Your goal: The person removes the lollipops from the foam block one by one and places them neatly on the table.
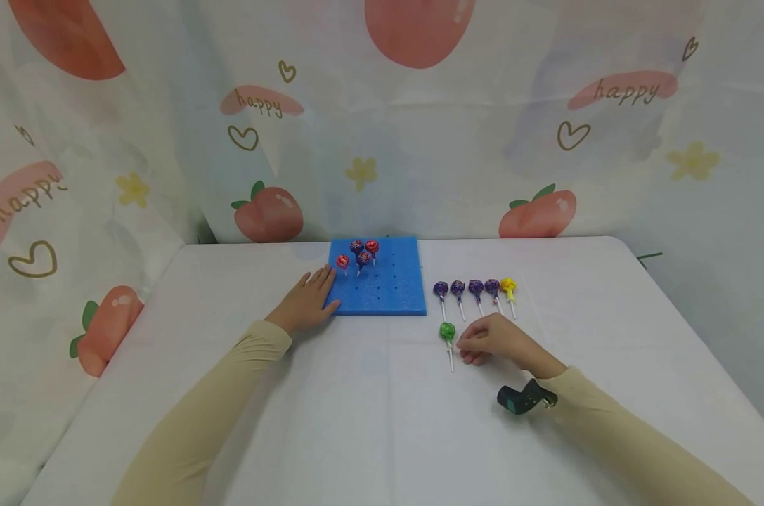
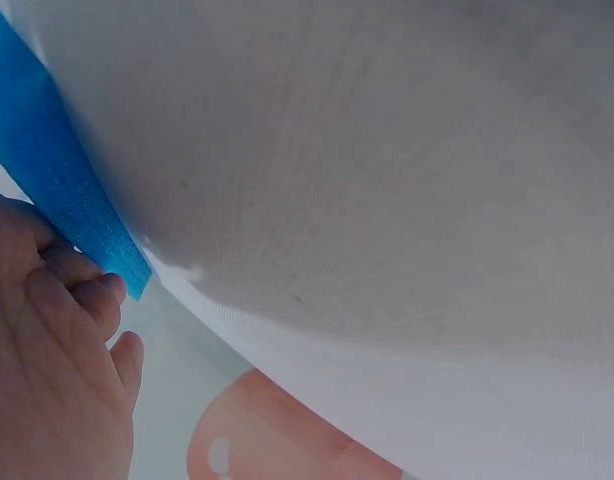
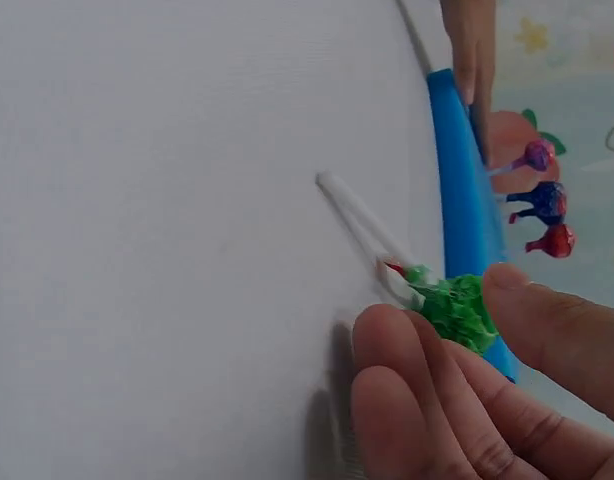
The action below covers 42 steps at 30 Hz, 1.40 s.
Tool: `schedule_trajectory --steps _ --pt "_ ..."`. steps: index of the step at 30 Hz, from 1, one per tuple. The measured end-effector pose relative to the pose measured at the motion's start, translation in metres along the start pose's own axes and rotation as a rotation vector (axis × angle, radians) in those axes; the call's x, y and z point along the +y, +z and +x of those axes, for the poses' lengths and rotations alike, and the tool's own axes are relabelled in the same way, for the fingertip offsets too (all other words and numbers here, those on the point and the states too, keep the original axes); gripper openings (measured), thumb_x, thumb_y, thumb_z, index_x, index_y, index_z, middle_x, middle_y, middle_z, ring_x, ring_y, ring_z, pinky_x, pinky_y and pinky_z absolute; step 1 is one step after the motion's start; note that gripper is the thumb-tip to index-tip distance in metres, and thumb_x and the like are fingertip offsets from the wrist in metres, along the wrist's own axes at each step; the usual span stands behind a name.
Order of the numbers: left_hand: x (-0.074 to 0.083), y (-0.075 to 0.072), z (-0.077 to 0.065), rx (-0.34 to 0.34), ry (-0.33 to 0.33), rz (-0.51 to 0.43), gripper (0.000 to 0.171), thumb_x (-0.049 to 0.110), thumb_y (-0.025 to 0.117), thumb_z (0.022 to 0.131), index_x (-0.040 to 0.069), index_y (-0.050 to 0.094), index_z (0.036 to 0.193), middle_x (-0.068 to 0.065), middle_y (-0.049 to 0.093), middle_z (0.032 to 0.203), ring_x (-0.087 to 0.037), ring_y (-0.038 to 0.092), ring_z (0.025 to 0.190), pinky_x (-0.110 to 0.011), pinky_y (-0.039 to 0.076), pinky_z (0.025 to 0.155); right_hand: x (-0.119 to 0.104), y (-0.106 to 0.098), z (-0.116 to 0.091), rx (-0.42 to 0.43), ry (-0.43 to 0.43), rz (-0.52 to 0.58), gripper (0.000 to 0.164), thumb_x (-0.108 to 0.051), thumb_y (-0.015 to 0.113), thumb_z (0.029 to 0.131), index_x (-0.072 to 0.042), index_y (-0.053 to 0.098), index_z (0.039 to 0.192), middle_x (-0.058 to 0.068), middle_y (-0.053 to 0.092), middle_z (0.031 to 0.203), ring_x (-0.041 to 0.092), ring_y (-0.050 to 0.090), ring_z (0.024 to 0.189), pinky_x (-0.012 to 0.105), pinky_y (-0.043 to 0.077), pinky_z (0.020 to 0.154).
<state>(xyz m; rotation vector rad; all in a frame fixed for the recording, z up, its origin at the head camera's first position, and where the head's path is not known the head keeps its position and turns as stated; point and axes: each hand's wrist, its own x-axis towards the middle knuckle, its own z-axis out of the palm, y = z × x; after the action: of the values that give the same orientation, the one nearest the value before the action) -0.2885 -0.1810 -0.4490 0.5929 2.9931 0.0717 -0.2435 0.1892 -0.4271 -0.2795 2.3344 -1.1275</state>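
Observation:
A blue pegboard-like foam block (image 1: 394, 281) with small holes lies at the back middle of the table. Several red and dark blue wrapped lollipops (image 1: 363, 258) stand upright in its left part. My left hand (image 1: 303, 299) rests against the block's left edge, fingers extended; the left wrist view shows it beside the blue edge (image 2: 87, 215). A green-wrapped lollipop (image 1: 448, 332) lies on the cloth in front of the others. Just right of it is my right hand (image 1: 492, 339), fingers loosely bent and nothing between them. The right wrist view shows the green lollipop (image 3: 457, 312) beyond thumb and fingers.
Behind the right hand lies a row of purple-wrapped lollipops (image 1: 458, 288) with a yellow one (image 1: 508, 286) at its right end. A dark wrist camera (image 1: 526, 397) sits at the right sleeve. White cloth (image 1: 356, 407) covers the table; a printed curtain (image 1: 432, 154) hangs behind.

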Motion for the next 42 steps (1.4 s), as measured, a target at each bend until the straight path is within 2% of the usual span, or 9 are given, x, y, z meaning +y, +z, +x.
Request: schedule_trajectory --steps 5,10,14,17,21,24,30,36,42 --pt "0.001 -0.002 0.0 -0.014 -0.006 -0.003 0.071 0.042 0.038 0.097 -0.002 0.015 0.149 -0.02 0.014 0.157 -0.033 0.015 0.146 -0.049 0.012 0.119 -0.013 -0.016 -0.003 0.008 -0.018 -0.061 0.027 -0.02 0.066 0.088 0.002 0.068 0.103 0.01 0.073 0.087 0.014 0.068 0.076 0.029 0.057 0.073" --pt "0.0 -0.002 0.0 -0.02 -0.005 0.014 0.072 0.043 0.037 0.098 -0.001 0.014 0.149 -0.019 0.013 0.157 -0.033 0.015 0.146 -0.049 0.012 0.119 -0.035 -0.032 -0.001 0.028 -0.1 -0.097 0.033 -0.019 0.064 0.089 0.005 0.064 0.111 0.017 0.071 0.101 0.025 0.07 0.09 0.034 0.057 0.082" --pt "-0.001 0.0 0.0 -0.016 -0.004 0.01 0.072 0.042 0.037 0.097 -0.001 0.014 0.149 -0.019 0.014 0.157 -0.033 0.015 0.146 -0.048 0.011 0.119 -0.058 -0.038 0.01 0.063 -0.176 -0.12 0.035 -0.02 0.063 0.09 0.004 0.063 0.115 0.019 0.069 0.106 0.03 0.067 0.097 0.035 0.055 0.085" --pt "-0.002 0.001 0.001 -0.017 0.001 0.002 0.071 0.042 0.037 0.098 -0.002 0.015 0.149 -0.02 0.014 0.157 -0.034 0.015 0.146 -0.049 0.011 0.119 -0.074 -0.037 0.023 0.095 -0.205 -0.12 0.034 -0.021 0.063 0.09 0.0 0.063 0.117 0.017 0.069 0.108 0.032 0.065 0.099 0.041 0.053 0.089" --pt "-0.003 0.002 0.003 -0.028 -0.007 0.001 0.072 0.042 0.037 0.098 -0.002 0.014 0.149 -0.019 0.012 0.157 -0.033 0.014 0.146 -0.049 0.01 0.119 -0.09 -0.028 0.049 0.129 -0.233 -0.076 0.033 -0.02 0.063 0.09 0.0 0.063 0.117 0.018 0.067 0.112 0.035 0.064 0.103 0.043 0.051 0.093" --pt "-0.003 0.002 0.003 -0.035 -0.014 0.005 0.072 0.043 0.037 0.098 -0.001 0.013 0.149 -0.018 0.012 0.158 -0.033 0.014 0.146 -0.048 0.01 0.12 -0.098 -0.018 0.071 0.149 -0.253 -0.023 0.032 -0.017 0.063 0.09 0.002 0.062 0.117 0.02 0.065 0.114 0.036 0.063 0.106 0.041 0.052 0.092" --pt "-0.001 0.0 0.003 -0.04 -0.01 0.013 0.071 0.043 0.036 0.098 -0.001 0.014 0.149 -0.018 0.012 0.157 -0.033 0.014 0.146 -0.048 0.011 0.12 -0.105 0.009 0.106 0.191 -0.236 0.102 0.032 -0.015 0.063 0.09 0.003 0.063 0.116 0.022 0.064 0.115 0.035 0.062 0.108 0.042 0.051 0.093" --pt "-0.002 0.001 0.004 -0.033 -0.005 0.015 0.071 0.044 0.036 0.098 -0.001 0.015 0.149 -0.019 0.014 0.157 -0.032 0.015 0.146 -0.048 0.011 0.119 -0.109 0.032 0.129 0.224 -0.196 0.191 0.031 -0.014 0.064 0.089 0.003 0.063 0.115 0.022 0.065 0.113 0.032 0.064 0.106 0.037 0.053 0.092" --pt "-0.004 0.003 0.005 -0.021 -0.007 0.018 0.072 0.045 0.037 0.097 -0.001 0.016 0.149 -0.018 0.015 0.157 -0.032 0.016 0.146 -0.048 0.012 0.119 -0.111 0.048 0.143 0.256 -0.146 0.235 0.032 -0.011 0.066 0.087 0.003 0.063 0.116 0.021 0.065 0.116 0.029 0.065 0.104 0.034 0.054 0.088"
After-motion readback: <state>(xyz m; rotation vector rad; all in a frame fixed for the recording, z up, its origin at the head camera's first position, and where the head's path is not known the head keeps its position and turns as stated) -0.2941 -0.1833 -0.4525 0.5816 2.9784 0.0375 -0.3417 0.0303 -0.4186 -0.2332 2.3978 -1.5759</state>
